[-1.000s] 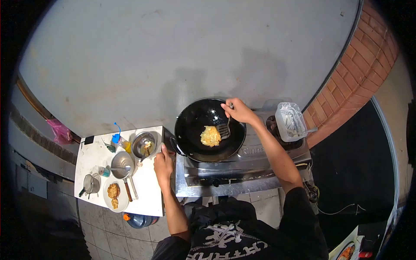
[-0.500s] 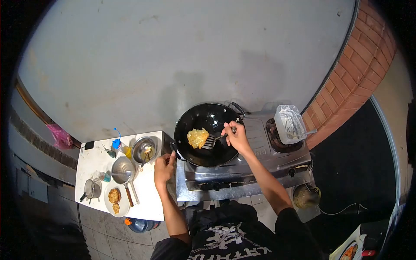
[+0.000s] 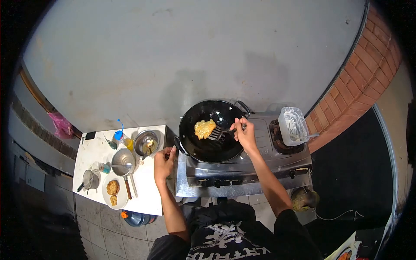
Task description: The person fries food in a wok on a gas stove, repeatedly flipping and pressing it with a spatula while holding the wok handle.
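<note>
My right hand [image 3: 245, 133] is closed around the handle of a slotted spatula [image 3: 215, 134], held over the black wok [image 3: 208, 152]. Its slotted head meets the right edge of a golden, lacy-edged fritter [image 3: 204, 129] in the wok. Beside the wok's left handle [image 3: 179, 146] is my left hand [image 3: 164, 164], its thumb stretched toward that handle and its fingers loosely curled, with a gap between them. The wok stands on the left burner of a metal gas stove [image 3: 260, 154].
On the white table [image 3: 147, 195] at left are a plate [image 3: 122, 200] with fried pieces, a metal bowl [image 3: 136, 143], a saucepan [image 3: 118, 161], a strainer [image 3: 89, 178] and an oil bottle [image 3: 128, 142]. A plastic container [image 3: 293, 123] sits over the right burner.
The fritter and spatula have shifted slightly up and right in view, the fritter looking turned. My left thumb has drawn a little away from the wok handle. The whole view has shifted slightly.
</note>
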The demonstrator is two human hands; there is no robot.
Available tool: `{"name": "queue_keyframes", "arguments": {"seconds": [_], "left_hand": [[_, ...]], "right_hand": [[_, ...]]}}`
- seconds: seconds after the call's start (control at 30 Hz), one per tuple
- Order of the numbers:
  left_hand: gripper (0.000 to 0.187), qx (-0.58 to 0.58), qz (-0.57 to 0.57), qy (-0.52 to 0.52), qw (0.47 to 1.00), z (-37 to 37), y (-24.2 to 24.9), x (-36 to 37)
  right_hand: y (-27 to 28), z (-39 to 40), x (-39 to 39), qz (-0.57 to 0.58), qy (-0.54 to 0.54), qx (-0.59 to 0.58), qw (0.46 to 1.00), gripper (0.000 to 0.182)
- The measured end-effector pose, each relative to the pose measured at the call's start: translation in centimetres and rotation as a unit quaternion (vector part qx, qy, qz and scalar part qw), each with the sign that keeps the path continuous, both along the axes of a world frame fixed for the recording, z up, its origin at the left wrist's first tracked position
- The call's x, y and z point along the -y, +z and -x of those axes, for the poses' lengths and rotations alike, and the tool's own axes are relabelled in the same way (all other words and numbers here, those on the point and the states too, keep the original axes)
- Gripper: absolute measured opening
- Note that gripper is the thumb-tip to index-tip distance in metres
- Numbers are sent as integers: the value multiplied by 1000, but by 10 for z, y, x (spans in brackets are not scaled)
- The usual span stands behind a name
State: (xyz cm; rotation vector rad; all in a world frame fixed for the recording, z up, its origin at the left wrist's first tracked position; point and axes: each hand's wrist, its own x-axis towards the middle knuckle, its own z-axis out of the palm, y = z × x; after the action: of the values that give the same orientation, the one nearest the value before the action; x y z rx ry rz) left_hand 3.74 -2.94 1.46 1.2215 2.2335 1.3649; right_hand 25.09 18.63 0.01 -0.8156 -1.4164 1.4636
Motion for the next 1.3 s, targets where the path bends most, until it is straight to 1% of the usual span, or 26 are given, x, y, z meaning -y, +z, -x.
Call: {"name": "queue_keyframes", "arguments": {"seconds": [0.17,0.23,0.33,0.4,0.47,0.53,0.57,0.6,0.67,0.73,0.8,0.83,0.9,0.97,1.03,1.17,1.23,1.27,1.3], "left_hand": [[33,-3,-5,4,1000,0,-3,-1],[33,-8,-15,6,1000,-2,-4,0],[34,14,0,27,1000,-3,-3,1],[35,42,18,62,997,-3,-6,3],[35,51,31,63,996,-3,-3,5],[36,60,43,65,995,-1,-2,6],[37,66,35,73,995,-1,-4,7],[37,72,28,80,994,0,-5,9],[38,75,17,86,993,0,-3,13],[38,80,7,91,993,0,-6,17],[38,93,8,93,991,3,-11,20],[38,99,9,94,991,3,-14,22],[38,102,3,91,991,2,-17,25],[38,104,-4,90,990,2,-15,27],[41,136,48,85,986,1,-7,30],[42,145,50,99,983,0,-1,34],[41,149,38,100,983,2,-2,36],[41,149,39,104,983,2,-2,37],[39,134,21,103,985,2,-2,37]], "right_hand": [[-3,-2,0,-27,2,27,999,32],[-1,-3,3,-11,-9,-3,1000,33],[6,-7,6,-9,-10,20,1000,31],[9,-9,3,-18,-14,28,999,31],[11,-7,-5,-28,-19,35,999,31],[17,-1,-17,-106,-21,61,992,32],[22,5,-22,-139,-40,82,986,33],[35,11,-25,-147,-43,99,983,34],[70,25,-25,-257,-56,181,948,35],[107,46,-17,-228,-23,250,941,37],[104,78,-31,-298,-40,269,915,35],[110,90,-30,-298,-38,272,914,35],[119,112,-27,-312,14,355,881,32],[100,136,-32,-330,35,359,872,31],[96,151,-30,-345,87,374,857,31],[95,167,-29,-353,92,364,857,31],[100,159,-30,-375,55,303,874,30],[102,151,-34,-375,58,302,875,30],[103,141,-41,-346,71,290,890,31]]}}
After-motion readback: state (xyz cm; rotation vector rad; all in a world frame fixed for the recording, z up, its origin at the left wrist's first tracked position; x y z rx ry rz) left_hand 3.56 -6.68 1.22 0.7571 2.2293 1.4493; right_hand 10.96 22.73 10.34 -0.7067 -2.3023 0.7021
